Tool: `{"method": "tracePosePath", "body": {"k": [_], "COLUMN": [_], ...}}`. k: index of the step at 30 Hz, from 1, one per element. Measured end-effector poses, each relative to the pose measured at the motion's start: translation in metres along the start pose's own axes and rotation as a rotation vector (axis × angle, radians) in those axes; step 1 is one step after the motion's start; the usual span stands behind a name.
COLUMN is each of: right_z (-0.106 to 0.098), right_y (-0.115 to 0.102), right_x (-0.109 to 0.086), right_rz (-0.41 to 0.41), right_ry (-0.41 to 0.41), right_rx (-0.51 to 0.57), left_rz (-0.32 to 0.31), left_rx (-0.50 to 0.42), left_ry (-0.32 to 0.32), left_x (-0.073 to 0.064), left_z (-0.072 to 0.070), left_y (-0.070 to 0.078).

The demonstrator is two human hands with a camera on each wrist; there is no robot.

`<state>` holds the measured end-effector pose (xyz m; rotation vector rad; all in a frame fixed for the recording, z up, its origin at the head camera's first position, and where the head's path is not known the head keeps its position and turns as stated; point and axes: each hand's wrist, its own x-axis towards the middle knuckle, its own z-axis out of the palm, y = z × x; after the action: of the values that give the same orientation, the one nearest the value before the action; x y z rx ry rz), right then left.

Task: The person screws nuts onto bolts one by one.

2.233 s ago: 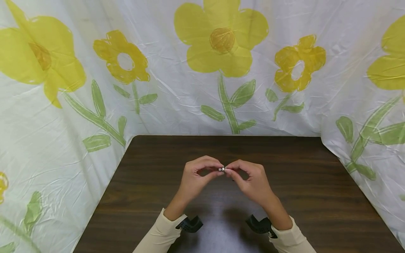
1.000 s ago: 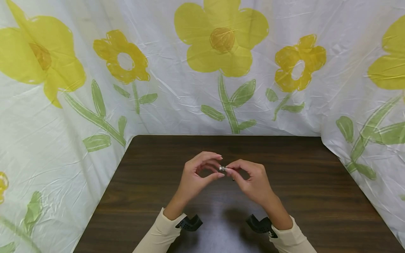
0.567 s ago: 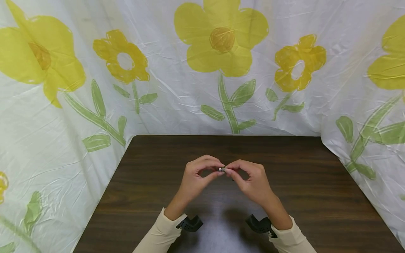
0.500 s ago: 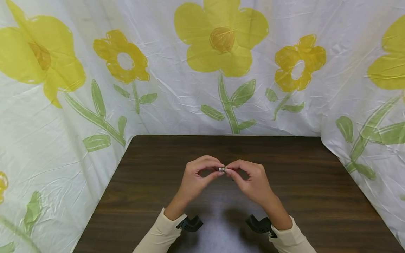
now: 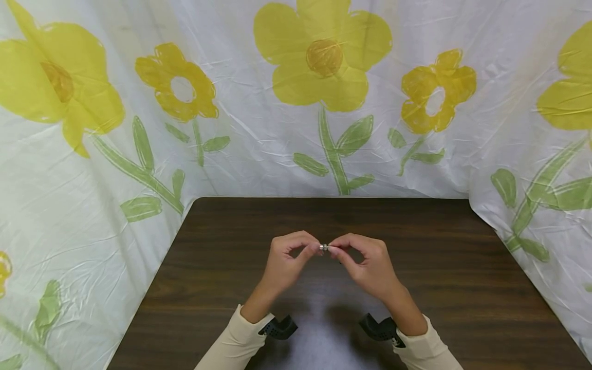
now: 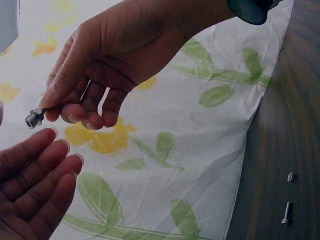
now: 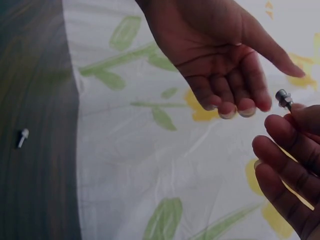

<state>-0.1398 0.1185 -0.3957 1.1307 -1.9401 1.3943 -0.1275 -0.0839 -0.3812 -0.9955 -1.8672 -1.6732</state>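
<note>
My right hand [image 5: 366,259] pinches a small silver bolt [image 5: 325,247] between thumb and index finger above the table. A wider, nut-like piece sits partway along the bolt [image 6: 34,119]. In the right wrist view its thicker end points away from the pinching fingers [image 7: 298,112]. My left hand [image 5: 285,259] is right at that free end. Both wrist views show the left thumb and fingers spread apart, with fairly straight fingers [image 6: 47,145] just beside the bolt.
A dark wood table [image 5: 222,221] lies below the hands. On it, the left wrist view shows a loose screw [image 6: 286,214] and a small round washer or nut [image 6: 291,176]. A white flowered curtain [image 5: 250,149] surrounds the table's back and sides.
Half a second ago my left thumb and fingers were pinched over the bolt. Now they are drawn back slightly and turned, with the thumb apart. My right hand has stayed in place.
</note>
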Motion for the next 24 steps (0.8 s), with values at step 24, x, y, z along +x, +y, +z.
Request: {"method": "tracePosePath", "body": {"k": [24], "right_z": [0.000], "right_y": [0.000], "right_x": [0.000], "right_rz": [-0.011], "right_ry": [-0.001], "right_rx": [-0.015], "left_rz": [0.133], "left_rx": [-0.041], "left_ry": [-0.029], "left_x": [-0.005], "left_z": [0.000], "left_y": [-0.022]}}
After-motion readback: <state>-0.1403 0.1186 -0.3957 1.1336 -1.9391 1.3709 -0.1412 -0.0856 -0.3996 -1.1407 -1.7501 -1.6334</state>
